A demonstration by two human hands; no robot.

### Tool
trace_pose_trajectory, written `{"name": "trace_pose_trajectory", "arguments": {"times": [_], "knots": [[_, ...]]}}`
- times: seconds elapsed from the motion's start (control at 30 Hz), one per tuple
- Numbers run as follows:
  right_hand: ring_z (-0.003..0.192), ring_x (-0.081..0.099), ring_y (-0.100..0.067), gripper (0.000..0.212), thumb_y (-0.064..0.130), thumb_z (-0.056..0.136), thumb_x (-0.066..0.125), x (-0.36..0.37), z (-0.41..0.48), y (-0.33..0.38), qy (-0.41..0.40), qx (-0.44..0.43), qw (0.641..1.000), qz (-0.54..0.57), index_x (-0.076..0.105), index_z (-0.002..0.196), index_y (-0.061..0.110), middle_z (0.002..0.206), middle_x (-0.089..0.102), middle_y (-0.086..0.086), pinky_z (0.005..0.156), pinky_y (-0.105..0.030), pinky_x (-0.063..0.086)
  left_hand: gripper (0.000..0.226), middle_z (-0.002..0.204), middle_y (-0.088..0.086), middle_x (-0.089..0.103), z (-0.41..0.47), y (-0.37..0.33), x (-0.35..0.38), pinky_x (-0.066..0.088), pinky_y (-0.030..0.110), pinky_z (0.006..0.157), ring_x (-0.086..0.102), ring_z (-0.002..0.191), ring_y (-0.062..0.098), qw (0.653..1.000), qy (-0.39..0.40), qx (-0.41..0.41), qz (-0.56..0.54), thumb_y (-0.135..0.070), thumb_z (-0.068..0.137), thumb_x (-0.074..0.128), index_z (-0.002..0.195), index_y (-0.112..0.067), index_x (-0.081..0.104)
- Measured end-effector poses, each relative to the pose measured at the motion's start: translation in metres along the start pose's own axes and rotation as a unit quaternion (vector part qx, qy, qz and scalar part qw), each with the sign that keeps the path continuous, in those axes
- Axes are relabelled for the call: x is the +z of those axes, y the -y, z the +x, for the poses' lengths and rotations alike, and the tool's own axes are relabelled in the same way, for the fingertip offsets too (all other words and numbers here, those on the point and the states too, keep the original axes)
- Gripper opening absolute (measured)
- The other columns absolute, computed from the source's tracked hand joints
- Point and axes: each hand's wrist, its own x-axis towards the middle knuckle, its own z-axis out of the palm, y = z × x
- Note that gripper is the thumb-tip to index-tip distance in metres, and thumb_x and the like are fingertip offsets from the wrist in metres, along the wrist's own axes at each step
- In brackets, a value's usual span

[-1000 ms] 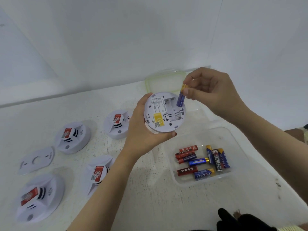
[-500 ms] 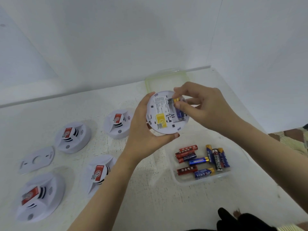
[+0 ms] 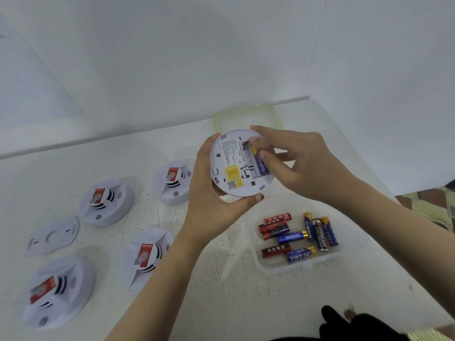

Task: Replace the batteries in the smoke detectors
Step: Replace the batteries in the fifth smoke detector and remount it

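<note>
White bench [image 3: 221, 303], tub [image 3: 270, 267] of spare cells nearest. Above it, the left hand [image 3: 211, 212] grips the upturned smoke detector [image 3: 234, 166]. The right hand [image 3: 307, 166] pinches the blue battery [image 3: 261, 163] — lifted clear a second ago, now down in its bay — probably nearly seated.

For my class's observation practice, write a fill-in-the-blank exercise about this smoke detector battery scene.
The left hand holds one smoke detector; ___ more lie on the table.
The right hand presses a battery into that ___.
The lid behind has a ___ rim.
The black battery in the container reads ___.
Missing words: four, detector, green, EVEREADY.
</note>
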Motion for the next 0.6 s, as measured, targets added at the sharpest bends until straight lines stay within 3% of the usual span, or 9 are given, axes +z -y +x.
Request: {"name": "trace_pose_trajectory", "arguments": {"times": [0.1,0.17,0.23,0.3,0.4,0.47,0.53,0.6], "knots": [[0.085,0.067,-0.023,0.029,0.016,0.089,0.049,0.002,0.0,0.002,0.003,-0.027,0.999,-0.026,0.065,0.109,0.0,0.115,0.066,-0.014,0.066,-0.026,0.055,0.09,0.12,-0.032,0.049,-0.001,0.004,-0.001,0.049,0.013,0.084,0.05,0.12,-0.001,1.0,0.002,0.003,-0.002,0.002,0.06,0.082,0.133,-0.017,0.032],[0.091,0.067,-0.021,0.026,0.011,0.088,0.053,0.002,0.001,0.0,0.001,-0.005,1.0,-0.003,0.067,0.107,0.001,0.117,0.065,-0.016,0.071,-0.019,0.054,0.09,0.12,-0.033,0.049,-0.001,0.006,-0.002,0.05,0.015,0.084,0.05,0.12,-0.001,1.0,0.004,-0.002,-0.006,0.001,0.059,0.082,0.132,-0.02,0.033],[0.103,0.062,-0.014,0.029,0.011,0.087,0.053,0.002,0.003,-0.004,0.013,0.053,0.997,0.06,0.068,0.111,0.006,0.121,0.063,-0.013,0.078,-0.011,0.052,0.091,0.123,-0.03,0.048,0.001,0.009,-0.005,0.051,0.015,0.085,0.049,0.122,0.001,1.0,0.003,-0.006,0.0,-0.003,0.06,0.084,0.132,-0.022,0.033],[0.111,0.06,-0.009,0.03,0.012,0.089,0.051,0.003,0.006,-0.004,0.024,0.119,0.979,0.166,0.065,0.116,0.014,0.12,0.064,-0.007,0.086,-0.018,0.052,0.091,0.125,-0.029,0.047,0.004,0.01,-0.01,0.052,0.022,0.089,0.049,0.124,0.004,1.0,0.002,-0.007,0.003,-0.015,0.061,0.086,0.134,-0.019,0.032],[0.094,0.068,-0.013,0.029,0.005,0.097,0.045,0.006,0.009,-0.013,-0.012,0.223,0.928,0.298,0.061,0.115,0.021,0.109,0.068,-0.002,0.081,-0.027,0.056,0.089,0.122,-0.038,0.045,0.009,0.012,-0.017,0.052,0.028,0.094,0.046,0.123,-0.002,1.0,-0.008,-0.016,0.017,-0.026,0.06,0.081,0.133,-0.021,0.031],[0.085,0.068,-0.013,0.025,0.006,0.096,0.046,0.009,0.012,-0.026,0.006,0.259,0.936,0.238,0.063,0.107,0.02,0.099,0.068,0.004,0.077,-0.029,0.057,0.09,0.121,-0.039,0.045,0.008,0.017,-0.021,0.052,0.029,0.095,0.046,0.123,-0.003,0.999,-0.012,-0.026,0.03,-0.027,0.059,0.082,0.132,-0.023,0.031],[0.083,0.063,-0.009,0.022,0.009,0.093,0.053,0.012,0.015,-0.04,0.119,0.247,0.956,0.105,0.065,0.104,0.023,0.094,0.067,0.008,0.078,-0.022,0.053,0.092,0.121,-0.037,0.045,0.006,0.021,-0.023,0.051,0.027,0.096,0.046,0.122,-0.005,0.998,-0.018,-0.035,0.046,-0.023,0.058,0.086,0.132,-0.024,0.031],[0.081,0.057,0.001,0.026,0.009,0.09,0.057,0.015,0.02,-0.046,0.237,0.216,0.947,0.014,0.066,0.107,0.025,0.097,0.066,0.006,0.072,-0.009,0.042,0.092,0.123,-0.03,0.044,0.004,0.026,-0.022,0.049,0.021,0.095,0.046,0.119,-0.009,0.997,-0.024,-0.037,0.059,-0.016,0.058,0.085,0.132,-0.021,0.032]]}}
